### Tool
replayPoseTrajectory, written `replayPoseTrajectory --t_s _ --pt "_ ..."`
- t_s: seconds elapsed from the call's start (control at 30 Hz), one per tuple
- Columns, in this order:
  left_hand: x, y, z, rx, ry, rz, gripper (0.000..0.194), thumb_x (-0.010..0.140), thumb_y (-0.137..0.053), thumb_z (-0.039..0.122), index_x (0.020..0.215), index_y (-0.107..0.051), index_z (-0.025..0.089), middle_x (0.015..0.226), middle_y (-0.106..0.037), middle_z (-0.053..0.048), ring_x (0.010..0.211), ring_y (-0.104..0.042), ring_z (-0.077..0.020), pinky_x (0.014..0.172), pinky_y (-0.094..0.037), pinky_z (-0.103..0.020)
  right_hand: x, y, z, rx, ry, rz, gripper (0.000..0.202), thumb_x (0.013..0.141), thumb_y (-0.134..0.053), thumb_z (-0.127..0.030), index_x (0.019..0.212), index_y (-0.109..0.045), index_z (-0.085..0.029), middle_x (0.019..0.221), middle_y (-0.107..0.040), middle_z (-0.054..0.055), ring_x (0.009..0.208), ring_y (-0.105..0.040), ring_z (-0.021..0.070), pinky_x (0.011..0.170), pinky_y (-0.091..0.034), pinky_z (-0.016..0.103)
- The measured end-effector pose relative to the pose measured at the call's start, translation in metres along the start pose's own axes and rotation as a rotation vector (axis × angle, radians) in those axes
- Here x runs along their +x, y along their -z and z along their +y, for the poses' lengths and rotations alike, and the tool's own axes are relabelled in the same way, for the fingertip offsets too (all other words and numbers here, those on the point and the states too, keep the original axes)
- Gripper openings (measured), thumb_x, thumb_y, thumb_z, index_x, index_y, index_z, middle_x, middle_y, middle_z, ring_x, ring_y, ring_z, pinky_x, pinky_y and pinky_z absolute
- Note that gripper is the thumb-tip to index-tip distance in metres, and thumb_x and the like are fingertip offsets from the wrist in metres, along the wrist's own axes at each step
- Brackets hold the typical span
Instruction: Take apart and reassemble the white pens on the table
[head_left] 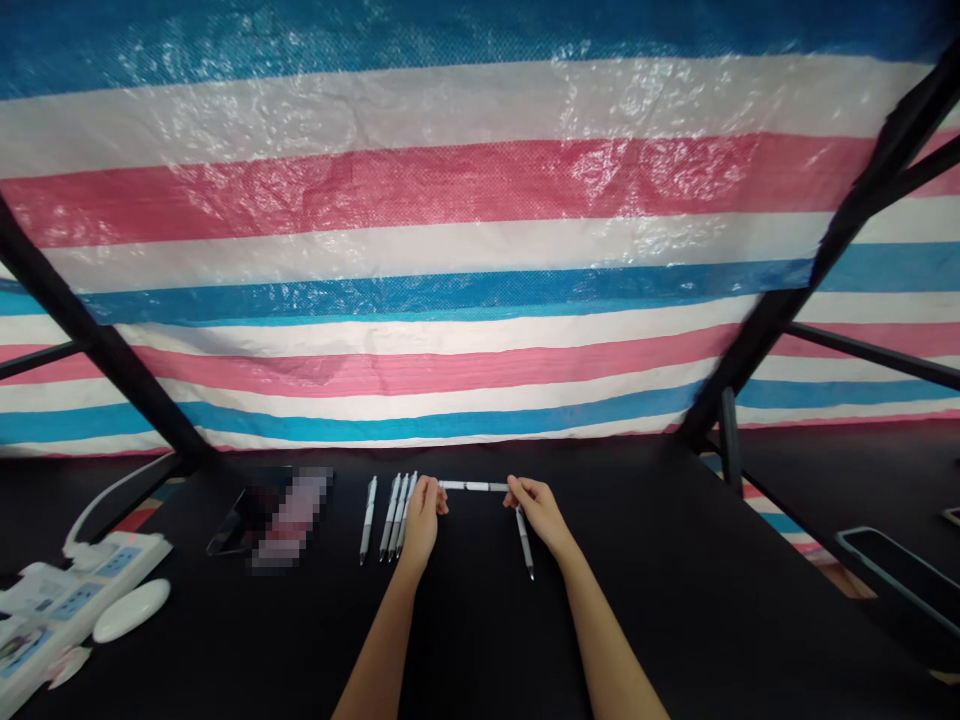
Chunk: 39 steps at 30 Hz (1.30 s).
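A slim white pen [477, 487] runs level between my two hands, its ends pinched in the fingertips. My left hand [424, 510] is closed on its left end, and my right hand [538, 508] is closed on its grey right end. Below my right hand a white-and-grey pen [525, 548] lies on the black table, its upper part hidden by the fingers. Several similar pens [391, 517] lie side by side just left of my left hand, partly covered by it. A single pen [368, 520] lies a little apart, farther left.
On the left are a white power strip [105, 575] with plugs and a cable, a white computer mouse [132, 610], and a dark phone-like device [244, 515], partly blurred. A phone [900, 575] lies far right. Black frame posts and a striped tarp [465, 375] stand behind.
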<state>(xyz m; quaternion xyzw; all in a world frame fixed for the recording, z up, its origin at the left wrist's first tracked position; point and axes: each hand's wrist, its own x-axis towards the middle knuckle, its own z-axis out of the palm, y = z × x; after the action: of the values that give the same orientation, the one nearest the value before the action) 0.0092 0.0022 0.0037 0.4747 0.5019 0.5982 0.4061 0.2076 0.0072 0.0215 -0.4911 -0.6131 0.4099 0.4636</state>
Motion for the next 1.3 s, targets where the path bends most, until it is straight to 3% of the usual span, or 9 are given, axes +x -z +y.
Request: replayPoseTrajectory --t_s 0.1,0.3,0.47,0.63,0.7,0.83,0.9,1.13,1.3 --pt "0.0 0.0 -0.001 0.024 -0.025 -0.009 0.042 0.079 -0.044 0.058 0.064 -0.046 0.019 0.059 -0.049 0.003 0.047 -0.046 -0.0089 0.049 -0.036 -0.023 0.0 0.0 0.002 -0.056 -0.013 0.034 0.059 0.082 -0.038 -0.06 0.05 -0.059 -0.016 0.053 -0.057 0.004 0.058 -0.055 0.0168 0.06 -0.04 0.028" --pt "0.002 0.003 -0.006 0.047 -0.055 0.009 0.038 0.082 -0.043 0.053 0.065 -0.047 0.019 0.057 -0.047 0.003 0.047 -0.045 -0.0095 0.05 -0.037 -0.024 0.003 -0.001 0.007 0.185 0.025 0.034 0.047 0.065 -0.067 -0.051 0.098 -0.062 -0.018 0.063 -0.058 -0.001 0.061 -0.055 0.0149 0.059 -0.041 0.027" --pt "0.003 0.003 -0.006 0.033 -0.043 0.015 0.038 0.081 -0.043 0.053 0.066 -0.046 0.019 0.059 -0.048 0.003 0.048 -0.046 -0.0092 0.05 -0.037 -0.023 0.002 -0.001 0.005 0.134 0.013 -0.001 0.036 0.07 -0.063 -0.052 0.08 -0.062 -0.017 0.068 -0.063 0.003 0.061 -0.054 0.0152 0.056 -0.041 0.026" --pt "0.004 0.004 -0.006 0.028 -0.018 0.018 0.038 0.08 -0.043 0.055 0.066 -0.045 0.019 0.059 -0.048 0.003 0.047 -0.045 -0.0092 0.049 -0.037 -0.023 0.0 -0.001 0.001 -0.082 0.018 0.006 0.05 0.082 -0.044 -0.055 0.055 -0.06 -0.016 0.055 -0.056 0.003 0.055 -0.051 0.0142 0.056 -0.038 0.026" --pt "0.004 0.004 -0.006 0.035 -0.021 0.014 0.038 0.08 -0.042 0.055 0.066 -0.045 0.019 0.059 -0.048 0.003 0.048 -0.045 -0.0095 0.05 -0.037 -0.023 0.0 -0.001 0.002 -0.095 0.003 0.016 0.052 0.082 -0.042 -0.055 0.055 -0.062 -0.016 0.054 -0.055 0.003 0.055 -0.051 0.0149 0.056 -0.038 0.027" --pt "0.002 0.004 -0.005 0.059 -0.035 0.016 0.037 0.081 -0.042 0.053 0.066 -0.046 0.019 0.059 -0.048 0.003 0.048 -0.045 -0.0097 0.05 -0.036 -0.024 0.003 -0.002 0.007 0.088 0.017 0.019 0.04 0.073 -0.058 -0.051 0.092 -0.065 -0.016 0.061 -0.059 0.002 0.061 -0.055 0.0165 0.06 -0.041 0.028" --pt "0.002 0.004 -0.004 0.061 -0.04 0.017 0.037 0.081 -0.042 0.053 0.066 -0.046 0.019 0.059 -0.048 0.003 0.048 -0.045 -0.0097 0.049 -0.036 -0.023 0.004 -0.002 0.01 0.159 0.038 0.021 0.044 0.068 -0.065 -0.047 0.099 -0.061 -0.016 0.063 -0.06 0.001 0.062 -0.055 0.0162 0.063 -0.042 0.028" --pt "0.003 0.004 -0.005 0.063 -0.041 0.022 0.04 0.08 -0.041 0.056 0.066 -0.046 0.019 0.059 -0.049 0.003 0.048 -0.046 -0.0101 0.05 -0.037 -0.024 0.003 -0.002 0.009 0.065 0.043 -0.009 0.031 0.075 -0.057 -0.048 0.079 -0.062 -0.017 0.068 -0.063 0.004 0.062 -0.054 0.0158 0.058 -0.041 0.027" --pt "0.002 0.004 -0.005 0.118 -0.041 0.006 0.042 0.081 -0.038 0.058 0.064 -0.045 0.02 0.057 -0.048 0.003 0.049 -0.046 -0.011 0.052 -0.037 -0.025 0.0 0.0 0.003 -0.035 0.044 0.001 0.04 0.081 -0.048 -0.052 0.063 -0.057 -0.017 0.06 -0.057 0.002 0.057 -0.05 0.0138 0.055 -0.037 0.024"
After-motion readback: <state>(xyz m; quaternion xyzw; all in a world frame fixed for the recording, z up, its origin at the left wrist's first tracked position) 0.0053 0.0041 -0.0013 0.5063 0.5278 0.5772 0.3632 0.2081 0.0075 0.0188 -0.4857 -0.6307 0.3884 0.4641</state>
